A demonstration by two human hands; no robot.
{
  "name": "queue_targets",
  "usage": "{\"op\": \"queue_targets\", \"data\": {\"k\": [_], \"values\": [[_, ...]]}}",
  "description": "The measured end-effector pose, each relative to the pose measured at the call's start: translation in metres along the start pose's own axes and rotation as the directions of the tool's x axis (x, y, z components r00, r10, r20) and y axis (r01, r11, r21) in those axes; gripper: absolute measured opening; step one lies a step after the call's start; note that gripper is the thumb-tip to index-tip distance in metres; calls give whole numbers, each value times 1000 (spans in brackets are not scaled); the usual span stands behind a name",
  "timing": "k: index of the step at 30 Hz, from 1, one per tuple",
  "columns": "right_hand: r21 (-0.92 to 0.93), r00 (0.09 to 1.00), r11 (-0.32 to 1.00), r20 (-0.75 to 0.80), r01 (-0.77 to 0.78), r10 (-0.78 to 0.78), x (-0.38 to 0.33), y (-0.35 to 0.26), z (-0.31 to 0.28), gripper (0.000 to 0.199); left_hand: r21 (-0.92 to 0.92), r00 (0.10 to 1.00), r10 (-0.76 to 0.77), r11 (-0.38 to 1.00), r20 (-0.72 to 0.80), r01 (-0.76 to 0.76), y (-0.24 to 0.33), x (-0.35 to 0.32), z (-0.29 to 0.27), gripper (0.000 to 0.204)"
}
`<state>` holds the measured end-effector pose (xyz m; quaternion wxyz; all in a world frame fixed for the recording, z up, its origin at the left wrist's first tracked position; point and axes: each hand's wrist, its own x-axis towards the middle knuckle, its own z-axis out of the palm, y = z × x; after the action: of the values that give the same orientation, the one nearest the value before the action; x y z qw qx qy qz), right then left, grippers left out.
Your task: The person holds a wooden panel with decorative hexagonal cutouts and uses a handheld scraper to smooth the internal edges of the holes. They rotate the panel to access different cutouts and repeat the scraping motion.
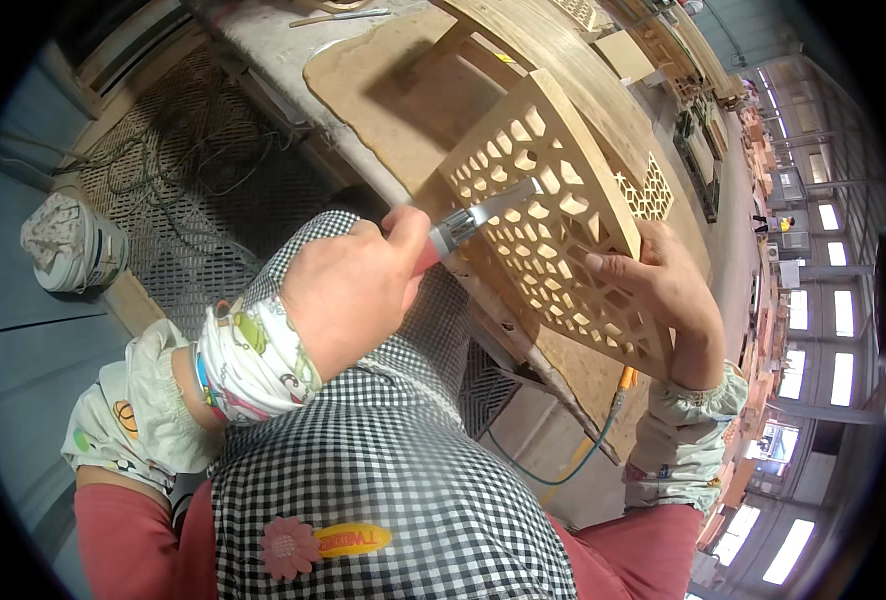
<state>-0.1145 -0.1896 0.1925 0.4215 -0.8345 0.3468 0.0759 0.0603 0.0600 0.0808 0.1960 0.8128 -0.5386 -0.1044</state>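
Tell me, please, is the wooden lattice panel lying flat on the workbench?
No, the wooden lattice panel stands tilted on edge, steadied by the right hand while the left hand holds a brush against it.

Left hand with brush on lattice panel, right hand gripping

lattice panel: 1 | metal file: 1 | white bucket: 1 | hands: 2

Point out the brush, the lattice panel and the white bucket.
brush (pixel 483 213), head view, on its metal ferrule
lattice panel (pixel 553 200), head view, on its openwork face
white bucket (pixel 68 245), head view, on its lid
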Motion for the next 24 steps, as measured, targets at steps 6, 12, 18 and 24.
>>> {"op": "queue_targets", "data": {"k": [6, 12, 18, 24], "values": [[-18, 997, 998, 36, 64, -64, 4, 6, -6, 35, -9, 1000, 24, 1000, -5, -24, 2, 5, 3, 45], [-16, 997, 997, 31, 76, -76, 1, 4, -5, 37, 51, 999, 31, 998, -30, -30, 8, 12, -2, 44], [26, 996, 998, 66, 63, -64, 3, 10, -12, 39, 90, 998, 4, 996, -67, 2, 13, 16, 5, 43], [155, 996, 988, 84, -24, 11, 4, 18, -24, 42, 3, 980, -60, 998, 192, 60, -6, -17, -2, 39]]}}
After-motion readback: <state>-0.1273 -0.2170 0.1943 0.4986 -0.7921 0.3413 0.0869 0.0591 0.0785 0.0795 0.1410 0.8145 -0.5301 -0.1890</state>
